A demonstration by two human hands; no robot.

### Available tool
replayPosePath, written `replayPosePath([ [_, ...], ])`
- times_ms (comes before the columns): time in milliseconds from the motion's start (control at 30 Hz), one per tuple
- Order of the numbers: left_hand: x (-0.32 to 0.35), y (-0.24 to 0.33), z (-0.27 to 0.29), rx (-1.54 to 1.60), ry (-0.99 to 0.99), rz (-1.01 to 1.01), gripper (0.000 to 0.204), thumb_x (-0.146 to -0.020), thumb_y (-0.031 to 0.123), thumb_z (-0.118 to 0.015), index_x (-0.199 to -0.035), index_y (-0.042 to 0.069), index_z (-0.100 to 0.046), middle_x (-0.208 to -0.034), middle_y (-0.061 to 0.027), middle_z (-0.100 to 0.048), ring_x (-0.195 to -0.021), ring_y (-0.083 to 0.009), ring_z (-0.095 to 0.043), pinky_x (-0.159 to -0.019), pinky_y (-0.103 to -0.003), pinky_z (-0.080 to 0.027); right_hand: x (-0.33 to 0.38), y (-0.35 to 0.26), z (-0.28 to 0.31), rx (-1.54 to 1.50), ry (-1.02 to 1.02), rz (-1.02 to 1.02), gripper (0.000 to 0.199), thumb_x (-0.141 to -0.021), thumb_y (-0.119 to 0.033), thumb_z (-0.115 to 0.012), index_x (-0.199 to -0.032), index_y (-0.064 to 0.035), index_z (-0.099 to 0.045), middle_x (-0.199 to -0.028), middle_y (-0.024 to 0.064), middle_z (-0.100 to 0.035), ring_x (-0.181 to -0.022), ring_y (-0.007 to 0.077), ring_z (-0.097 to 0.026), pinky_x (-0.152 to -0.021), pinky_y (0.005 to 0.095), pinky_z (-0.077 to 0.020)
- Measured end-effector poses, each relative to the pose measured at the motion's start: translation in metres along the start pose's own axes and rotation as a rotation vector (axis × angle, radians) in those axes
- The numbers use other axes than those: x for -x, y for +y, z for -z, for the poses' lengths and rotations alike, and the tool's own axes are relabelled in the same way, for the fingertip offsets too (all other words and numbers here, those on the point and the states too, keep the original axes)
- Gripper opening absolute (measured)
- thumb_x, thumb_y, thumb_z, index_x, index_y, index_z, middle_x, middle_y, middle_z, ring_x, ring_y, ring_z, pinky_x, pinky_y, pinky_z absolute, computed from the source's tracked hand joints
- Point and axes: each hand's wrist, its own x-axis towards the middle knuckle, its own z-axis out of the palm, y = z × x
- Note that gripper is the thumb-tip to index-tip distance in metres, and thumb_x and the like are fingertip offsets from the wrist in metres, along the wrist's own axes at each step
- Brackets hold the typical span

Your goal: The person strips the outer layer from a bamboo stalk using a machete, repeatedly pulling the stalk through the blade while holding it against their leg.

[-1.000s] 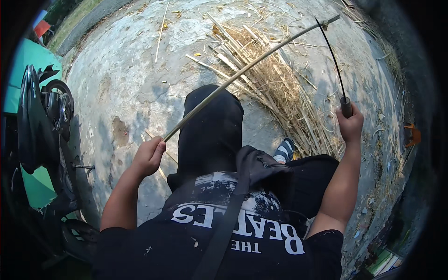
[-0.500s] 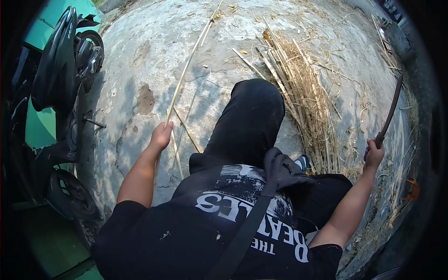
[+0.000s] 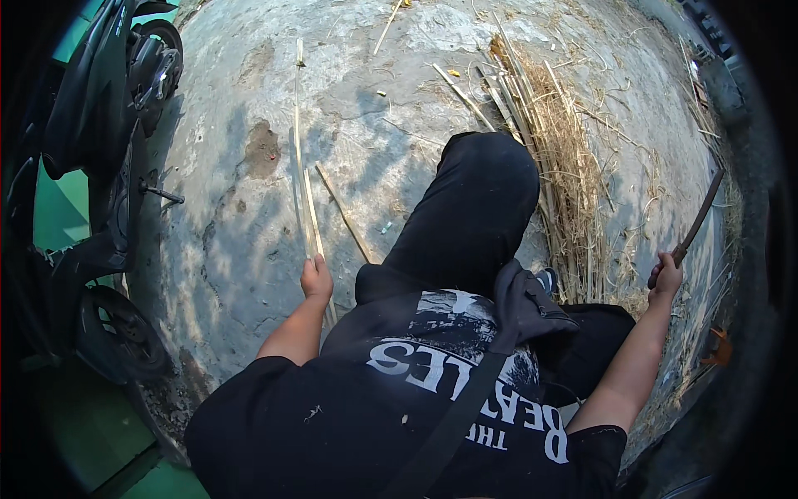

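My left hand [image 3: 317, 279] is closed around a long, thin pale strip [image 3: 298, 133], which looks like split bamboo. The strip points away from me over the concrete, with a dark joint close to its far end. A second pale strip [image 3: 311, 212] runs beside it into the same hand; whether that one is gripped too, I cannot tell. Out to the right, my right hand [image 3: 666, 276] grips a machete [image 3: 702, 212] by its handle, the dark narrow blade slanting up and away. A shorter strip [image 3: 345, 212] lies on the ground right of my left hand.
A heap of split strips and dry shavings [image 3: 573, 175] lies beyond my bent knee [image 3: 490, 179], to the right. On the left stands a dark motorbike [image 3: 91, 141]. Another loose strip [image 3: 387, 27] is farther off. An orange object [image 3: 718, 347] sits at the right.
The long strip has swung left and come nearer; its far end now shows. My left hand has shifted right and slightly closer. The machete tip has dropped a little, still in my right hand.
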Motion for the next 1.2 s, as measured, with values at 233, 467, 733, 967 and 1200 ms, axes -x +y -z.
replayPosePath([
  [233,-0.073,-0.013,0.0,-0.041,-0.013,0.019,0.05,-0.104,0.047,-0.047,-0.097,0.0,-0.062,-0.093,-0.0294,-0.069,-0.093,-0.0507,-0.065,-0.08,-0.056,-0.049,0.003,0.002,0.013,0.13,0.076,-0.141,0.014,-0.083,-0.011,-0.07,-0.088,-0.011,-0.057,-0.067,-0.0032,-0.05,-0.05,0.0082,-0.047,-0.046,0.0246,-0.0389],
  [467,-0.144,0.039,-0.01,-0.048,-0.01,-0.076,0.052,-0.104,0.049,-0.048,-0.094,0.0,-0.062,-0.089,-0.0262,-0.069,-0.089,-0.0483,-0.066,-0.079,-0.054,-0.049,0.005,-0.018,0.046,0.338,0.086,-0.195,0.015,-0.083,-0.013,-0.069,-0.084,-0.0152,-0.054,-0.062,-0.0052,-0.046,-0.046,0.0075,-0.045,-0.04,0.0234,-0.0359],
  [733,-0.191,0.047,-0.085,-0.031,-0.559,0.047,0.065,-0.096,0.056,-0.06,-0.127,-0.002,-0.062,-0.123,-0.0233,-0.068,-0.117,-0.0399,-0.064,-0.101,-0.045,-0.048,0.035,-0.015,0.04,0.205,0.134,-0.467,0.019,-0.086,-0.014,-0.067,-0.076,-0.0177,-0.051,-0.06,-0.0067,-0.046,-0.043,0.0072,-0.043,-0.041,0.0233,-0.0397],
  [967,-0.144,0.032,-0.112,-0.329,-0.575,0.152,0.073,-0.087,0.06,-0.067,-0.127,-0.001,-0.061,-0.127,-0.026,-0.066,-0.12,-0.0415,-0.063,-0.105,-0.045,-0.049,0.034,-0.009,0.032,0.164,0.141,-0.498,0.022,-0.083,-0.014,-0.07,-0.075,-0.0184,-0.05,-0.06,-0.0073,-0.046,-0.044,0.0063,-0.043,-0.04,0.0218,-0.036],
  [1200,-0.103,0.103,-0.085,-0.434,-0.505,0.231,0.069,-0.082,0.055,-0.076,-0.124,0.003,-0.062,-0.125,-0.0238,-0.068,-0.117,-0.0392,-0.066,-0.101,-0.046,-0.053,0.031,-0.009,0.041,0.139,0.138,-0.539,0.018,-0.086,-0.016,-0.069,-0.075,-0.0188,-0.054,-0.059,-0.0085,-0.047,-0.045,0.007,-0.044,-0.044,0.0244,-0.0386],
])
